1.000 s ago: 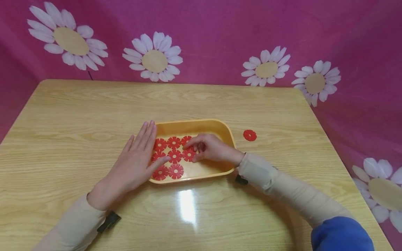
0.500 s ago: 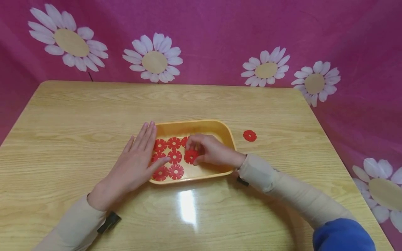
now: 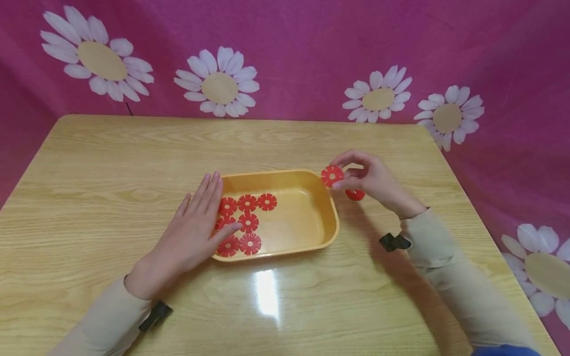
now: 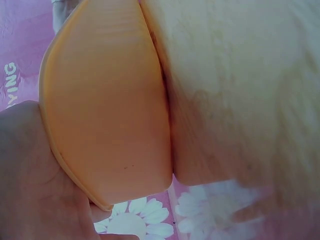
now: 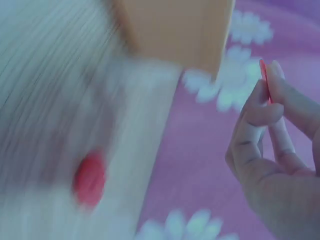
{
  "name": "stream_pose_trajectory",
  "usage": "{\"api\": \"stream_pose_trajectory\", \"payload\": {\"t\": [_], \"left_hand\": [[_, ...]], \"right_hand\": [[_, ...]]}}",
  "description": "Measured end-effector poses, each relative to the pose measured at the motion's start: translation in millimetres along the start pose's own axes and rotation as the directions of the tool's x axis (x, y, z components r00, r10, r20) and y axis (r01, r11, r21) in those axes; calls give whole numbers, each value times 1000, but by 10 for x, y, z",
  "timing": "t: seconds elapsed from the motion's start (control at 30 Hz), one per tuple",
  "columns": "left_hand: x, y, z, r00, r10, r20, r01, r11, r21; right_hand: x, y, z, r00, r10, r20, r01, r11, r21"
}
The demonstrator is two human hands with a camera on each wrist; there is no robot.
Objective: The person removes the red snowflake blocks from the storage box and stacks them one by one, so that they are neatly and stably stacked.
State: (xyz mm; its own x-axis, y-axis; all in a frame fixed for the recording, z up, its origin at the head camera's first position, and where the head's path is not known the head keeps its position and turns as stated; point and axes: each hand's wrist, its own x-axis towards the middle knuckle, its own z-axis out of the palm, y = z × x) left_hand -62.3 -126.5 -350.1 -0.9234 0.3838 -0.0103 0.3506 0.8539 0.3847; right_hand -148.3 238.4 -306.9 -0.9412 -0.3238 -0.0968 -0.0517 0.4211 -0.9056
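Partly behind fingers point(image 3: 356, 157), red disc point(image 3: 355, 195) on table point(image 3: 111, 188), flowered backdrop point(image 3: 303, 49)

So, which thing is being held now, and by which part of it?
The right hand pinches a red notched disc by its edge. The left hand only rests on the yellow tray, with straight fingers, not gripping it.

We see smooth plastic with a soft sheen in the yellow tray point(image 3: 303, 215) and thin, hard-looking plastic in the red notched discs point(image 3: 272, 202), while the tabletop point(image 3: 133, 163) shows a wood-grain finish glossy enough to throw back a bright glare. We read the daisy-print backdrop point(image 3: 294, 49) as matt cloth, and the beige sleeves point(image 3: 104, 316) as matt, lightly creased fabric.
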Motion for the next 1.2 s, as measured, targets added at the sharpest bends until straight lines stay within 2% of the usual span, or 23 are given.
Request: {"api": "stream_pose_trajectory", "payload": {"t": [0.07, 0.17, 0.37, 0.5, 0.67, 0.87, 1.03, 1.2], "left_hand": [[-3, -2, -3, 1000, 1, -2, -1, 1000, -1], [-8, -3, -12, 1000, 2, -7, -2, 1000, 0], [-10, 3, -17, 1000, 2, -3, -2, 1000, -4], [-8, 13, -12, 1000, 1, 0, -1, 1000, -3], [-1, 20, -11, 1000, 4, -3, -4, 1000, -8], [3, 10, -11, 1000, 5, -5, -5, 1000, -4], [2, 12, -8, 1000, 1, 0, -1, 1000, -1], [0, 21, -7, 1000, 3, 0, -3, 1000, 4]], "right_hand": [[-34, 116, -163, 995, 63, -75, -66, 997, -31], [-72, 317, -319, 982, 126, -140, -142, 984, -105], [-94, 636, -407, 963, 214, -163, -242, 954, -180], [-97, 697, -396, 965, 210, -159, -241, 948, -207], [-123, 668, -395, 972, 166, -166, -205, 945, -254], [-117, 505, -325, 981, 76, -177, -117, 965, -233], [-60, 248, -127, 987, -15, -158, -10, 987, -161], [30, -9, 193, 989, -96, -112, 95, 995, -16]]}}
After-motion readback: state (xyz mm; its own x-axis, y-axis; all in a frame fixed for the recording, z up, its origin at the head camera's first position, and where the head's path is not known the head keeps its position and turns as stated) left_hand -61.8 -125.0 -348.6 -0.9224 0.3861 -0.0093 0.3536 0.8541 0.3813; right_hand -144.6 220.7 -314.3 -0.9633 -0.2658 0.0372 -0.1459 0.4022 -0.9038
